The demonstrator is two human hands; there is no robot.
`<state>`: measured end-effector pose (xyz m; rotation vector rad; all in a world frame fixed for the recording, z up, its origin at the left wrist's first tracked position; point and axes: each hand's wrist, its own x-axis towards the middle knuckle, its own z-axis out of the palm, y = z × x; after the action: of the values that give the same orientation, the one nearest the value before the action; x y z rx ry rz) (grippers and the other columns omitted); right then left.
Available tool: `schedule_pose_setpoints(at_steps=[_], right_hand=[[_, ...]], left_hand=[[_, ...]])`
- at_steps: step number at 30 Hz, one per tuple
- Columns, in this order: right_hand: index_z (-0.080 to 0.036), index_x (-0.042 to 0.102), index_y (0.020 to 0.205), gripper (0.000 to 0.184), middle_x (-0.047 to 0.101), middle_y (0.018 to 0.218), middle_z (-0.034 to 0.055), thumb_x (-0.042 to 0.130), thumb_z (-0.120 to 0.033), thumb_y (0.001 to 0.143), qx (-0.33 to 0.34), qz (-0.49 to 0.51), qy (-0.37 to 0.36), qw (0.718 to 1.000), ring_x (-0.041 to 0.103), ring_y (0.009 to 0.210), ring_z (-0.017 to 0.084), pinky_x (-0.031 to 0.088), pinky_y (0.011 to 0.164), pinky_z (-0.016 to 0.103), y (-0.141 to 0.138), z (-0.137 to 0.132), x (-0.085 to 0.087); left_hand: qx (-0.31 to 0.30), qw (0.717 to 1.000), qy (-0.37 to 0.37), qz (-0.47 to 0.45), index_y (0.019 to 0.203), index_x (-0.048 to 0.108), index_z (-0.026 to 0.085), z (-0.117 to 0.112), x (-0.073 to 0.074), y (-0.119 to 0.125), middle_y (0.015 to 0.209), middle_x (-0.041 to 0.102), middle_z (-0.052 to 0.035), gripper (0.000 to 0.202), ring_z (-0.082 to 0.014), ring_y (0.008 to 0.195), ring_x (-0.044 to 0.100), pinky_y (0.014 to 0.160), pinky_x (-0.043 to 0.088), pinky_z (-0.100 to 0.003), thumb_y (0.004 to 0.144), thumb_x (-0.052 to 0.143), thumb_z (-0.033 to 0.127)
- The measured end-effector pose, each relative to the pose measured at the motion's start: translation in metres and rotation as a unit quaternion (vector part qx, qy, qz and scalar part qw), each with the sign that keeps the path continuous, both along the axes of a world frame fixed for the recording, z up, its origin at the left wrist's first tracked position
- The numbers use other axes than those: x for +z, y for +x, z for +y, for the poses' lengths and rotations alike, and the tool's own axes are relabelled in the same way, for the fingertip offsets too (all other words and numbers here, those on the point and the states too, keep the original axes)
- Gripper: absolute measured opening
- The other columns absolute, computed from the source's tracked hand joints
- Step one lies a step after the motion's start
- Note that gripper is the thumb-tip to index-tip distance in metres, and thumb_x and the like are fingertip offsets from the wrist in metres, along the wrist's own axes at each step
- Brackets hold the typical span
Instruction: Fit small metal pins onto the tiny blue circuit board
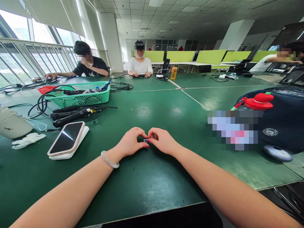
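Note:
My left hand [133,141] and my right hand [161,139] meet over the green table [152,180], fingertips almost touching. Between them is a small dark, patterned object [145,140], too small and too covered by fingers for me to name. My left thumb and fingers pinch it from the left side. From the right, my right thumb and forefinger close on it as well. A pale bangle [109,160] circles my left wrist. To the left of my hands, a phone [67,138] lies on a white box [83,139].
At left are a green basket [83,98] with cables, black handheld devices [71,117], a white pouch [14,123] and crumpled tissue [28,140]. Right are a dark bag [285,117], a red-topped bottle [258,102] and a silver oval object [277,153]. People sit beyond, near an orange bottle [174,72].

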<state>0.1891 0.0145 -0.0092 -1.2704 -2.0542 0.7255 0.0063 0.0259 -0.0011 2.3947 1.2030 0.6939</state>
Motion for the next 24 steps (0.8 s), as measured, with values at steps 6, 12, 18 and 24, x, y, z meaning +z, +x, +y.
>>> schedule_pose_setpoints(at_steps=[6,12,18,24], right_hand=[[-0.019,0.051,0.075,0.025,0.049,0.066,-0.0069,0.069,-0.032,0.065,0.001,0.1,-0.113,0.989,0.04,0.055,0.007,0.033,0.054,0.021,0.0025,0.0077,-0.0078],[-0.018,0.055,0.078,0.017,0.052,0.068,-0.0041,0.055,-0.035,0.076,0.01,0.11,-0.122,0.986,0.043,0.059,0.009,0.036,0.058,0.022,0.0051,0.0093,-0.0079],[-0.018,0.058,0.081,0.018,0.05,0.065,-0.0054,0.06,-0.034,0.072,0.006,0.082,-0.101,0.991,0.041,0.057,0.009,0.034,0.055,0.022,0.0055,0.0073,-0.0039],[-0.018,0.058,0.081,0.017,0.05,0.065,-0.0054,0.058,-0.034,0.075,0.011,0.076,-0.097,0.992,0.041,0.057,0.008,0.034,0.055,0.022,0.0053,0.0063,-0.003]], left_hand=[[-0.022,1.0,0.006,0.007,0.082,0.065,0.022,-0.0033,0.0045,0.0017,0.105,0.061,-0.0042,0.024,-0.0213,0.099,0.057,0.091,0.042,-0.037,0.064,0.073,0.035],[-0.002,1.0,0.006,0.004,0.083,0.064,0.022,-0.0025,0.0041,0.0012,0.105,0.061,-0.0046,0.022,-0.0229,0.102,0.056,0.092,0.042,-0.039,0.066,0.071,0.036],[0.004,1.0,0.006,-0.007,0.083,0.064,0.022,-0.0004,0.0005,0.0001,0.106,0.061,-0.0045,0.025,-0.0221,0.1,0.056,0.092,0.043,-0.039,0.065,0.072,0.037],[-0.002,1.0,0.01,-0.01,0.081,0.063,0.022,-0.0012,0.001,0.0006,0.104,0.062,-0.0046,0.023,-0.0212,0.099,0.057,0.091,0.043,-0.037,0.065,0.072,0.036]])
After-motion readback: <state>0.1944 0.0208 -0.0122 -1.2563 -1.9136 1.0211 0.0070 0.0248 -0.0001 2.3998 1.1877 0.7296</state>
